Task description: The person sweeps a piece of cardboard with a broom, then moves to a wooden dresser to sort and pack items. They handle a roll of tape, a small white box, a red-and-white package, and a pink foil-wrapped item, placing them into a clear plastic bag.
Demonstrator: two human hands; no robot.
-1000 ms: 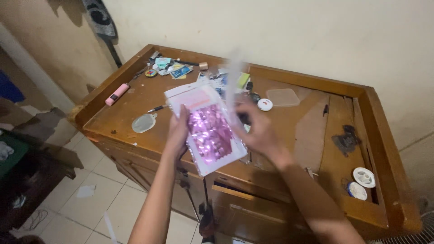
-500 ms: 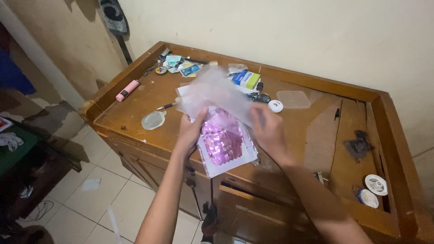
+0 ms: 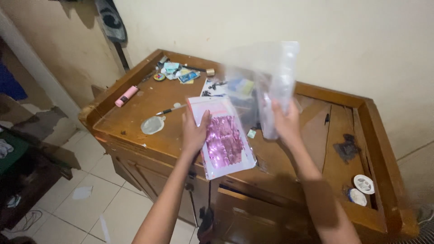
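Above the worn brown wooden cabinet top (image 3: 149, 101), the left hand (image 3: 194, 131) pinched a flat white packet with shiny pink foil (image 3: 221, 138) along its left edge, thumb on the front and the other fingers hidden behind it. The right hand (image 3: 285, 119) held up a clear plastic bag (image 3: 271, 77), fingers closed round its lower part; the bag was motion-blurred, and small items behind it were hard to make out. A pink marker (image 3: 126, 96) lay near the far-left rim.
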